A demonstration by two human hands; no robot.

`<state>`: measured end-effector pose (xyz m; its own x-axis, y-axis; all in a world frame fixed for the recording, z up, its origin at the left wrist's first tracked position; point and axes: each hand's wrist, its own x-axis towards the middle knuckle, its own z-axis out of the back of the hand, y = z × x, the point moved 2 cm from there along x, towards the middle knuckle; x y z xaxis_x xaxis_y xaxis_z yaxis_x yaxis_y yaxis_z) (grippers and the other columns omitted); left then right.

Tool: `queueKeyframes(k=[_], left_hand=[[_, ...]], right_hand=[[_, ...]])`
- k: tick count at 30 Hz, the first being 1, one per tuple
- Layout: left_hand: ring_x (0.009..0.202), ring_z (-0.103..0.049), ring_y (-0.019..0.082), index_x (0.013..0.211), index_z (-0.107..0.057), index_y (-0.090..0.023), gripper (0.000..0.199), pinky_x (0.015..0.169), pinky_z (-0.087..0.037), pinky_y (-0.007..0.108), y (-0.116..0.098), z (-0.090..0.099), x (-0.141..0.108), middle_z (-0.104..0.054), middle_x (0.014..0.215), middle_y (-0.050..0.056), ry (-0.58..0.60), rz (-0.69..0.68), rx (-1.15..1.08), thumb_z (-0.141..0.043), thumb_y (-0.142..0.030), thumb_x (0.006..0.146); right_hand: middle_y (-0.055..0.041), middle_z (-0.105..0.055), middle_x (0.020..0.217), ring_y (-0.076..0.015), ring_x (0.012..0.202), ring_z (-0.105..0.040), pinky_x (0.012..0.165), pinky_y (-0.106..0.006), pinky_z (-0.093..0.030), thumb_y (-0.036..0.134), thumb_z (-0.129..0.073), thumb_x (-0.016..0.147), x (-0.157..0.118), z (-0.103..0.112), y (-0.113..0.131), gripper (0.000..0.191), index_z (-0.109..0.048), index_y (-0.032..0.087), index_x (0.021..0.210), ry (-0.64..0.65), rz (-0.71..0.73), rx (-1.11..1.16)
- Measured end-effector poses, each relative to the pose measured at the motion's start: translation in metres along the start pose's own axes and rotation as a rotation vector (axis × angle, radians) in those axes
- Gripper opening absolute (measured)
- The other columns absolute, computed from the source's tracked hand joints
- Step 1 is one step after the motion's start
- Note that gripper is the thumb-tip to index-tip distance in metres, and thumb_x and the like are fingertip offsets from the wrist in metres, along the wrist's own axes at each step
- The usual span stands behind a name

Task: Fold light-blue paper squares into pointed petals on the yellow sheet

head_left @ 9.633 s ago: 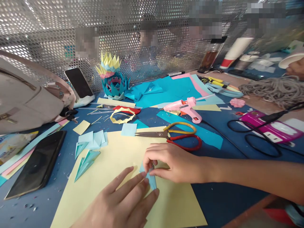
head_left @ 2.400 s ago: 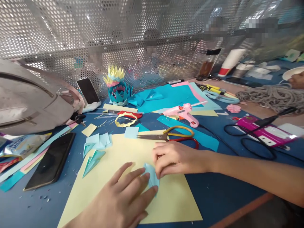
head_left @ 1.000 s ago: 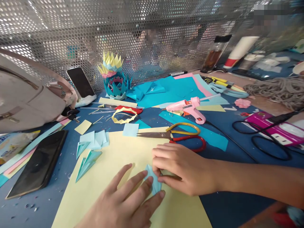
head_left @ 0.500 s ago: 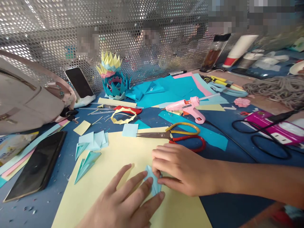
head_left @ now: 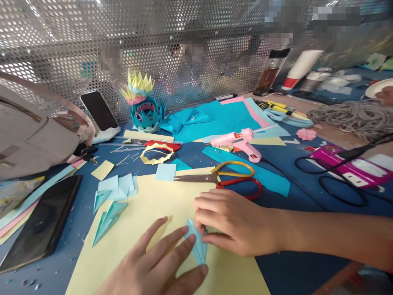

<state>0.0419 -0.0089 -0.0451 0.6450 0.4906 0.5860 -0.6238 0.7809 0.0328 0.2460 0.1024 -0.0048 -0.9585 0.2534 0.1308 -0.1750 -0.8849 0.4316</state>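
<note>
Left hand (head_left: pixel 156 260) spread on the folded blue paper (head_left: pixel 199 247), prob pinning it to the yellow sheet (head_left: pixel 150 203) b/c right hand (head_left: pixel 235 221) pinches its edge; scissors (head_left: pixel 211 178) just beyond, prob for quick reach.

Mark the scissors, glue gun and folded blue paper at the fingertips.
Scissors (head_left: pixel 215 178), head view: pivot area.
Pink glue gun (head_left: pixel 236 140), head view: body.
Folded blue paper (head_left: pixel 199 246), head view: creased middle.

Wearer's hands (head_left: pixel 230 223): two
Folded paper (head_left: pixel 199 248) under hands: one
Scissors (head_left: pixel 213 178): one pair
Glue gun (head_left: pixel 241 144): one
Backpack (head_left: pixel 46 135): one
Power strip (head_left: pixel 340 164): one
</note>
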Motion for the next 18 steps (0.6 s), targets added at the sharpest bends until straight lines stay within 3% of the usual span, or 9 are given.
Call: queueKeyframes(k=[10,13,15,18], left_hand=[[0.128,-0.062,0.02,0.114,-0.074,-0.035,0.029,0.12,-0.037,0.052,0.0,-0.002,0.002,-0.073,0.118,0.0,-0.063,0.052,-0.023,-0.047,-0.03,0.107],[0.128,-0.062,0.02,0.126,-0.069,-0.034,0.031,0.125,-0.028,0.051,0.002,0.006,0.009,-0.072,0.122,0.0,0.053,-0.015,0.042,-0.045,-0.031,0.107],[0.129,-0.062,0.02,0.135,-0.064,-0.03,0.033,0.127,-0.017,0.051,0.003,0.012,0.013,-0.071,0.127,-0.001,0.204,-0.095,0.09,-0.046,-0.032,0.106],[0.126,-0.063,0.021,0.137,-0.062,-0.031,0.034,0.127,-0.009,0.052,0.005,0.02,0.017,-0.072,0.126,-0.001,0.224,-0.117,0.113,-0.046,-0.033,0.107]], right_hand=[[-0.0019,-0.056,0.09,-0.0178,0.08,-0.049,0.071,-0.03,-0.032,0.023,-0.065,0.095,0.0,0.002,0.003,0.009,-0.058,0.018,0.093,0.0,-0.006,-0.014],[-0.0018,-0.057,0.091,-0.0178,0.081,-0.049,0.072,-0.03,-0.033,0.023,-0.066,0.094,0.0,0.002,0.004,0.01,-0.058,0.018,0.094,-0.013,-0.001,-0.016],[-0.0019,-0.057,0.091,-0.0179,0.081,-0.05,0.072,-0.03,-0.033,0.023,-0.067,0.093,0.0,0.002,0.003,0.011,-0.058,0.018,0.094,-0.02,0.001,-0.023],[-0.0017,-0.057,0.09,-0.0173,0.081,-0.05,0.071,-0.029,-0.034,0.024,-0.067,0.094,-0.001,0.0,0.001,0.01,-0.059,0.018,0.094,-0.052,0.031,-0.025]])
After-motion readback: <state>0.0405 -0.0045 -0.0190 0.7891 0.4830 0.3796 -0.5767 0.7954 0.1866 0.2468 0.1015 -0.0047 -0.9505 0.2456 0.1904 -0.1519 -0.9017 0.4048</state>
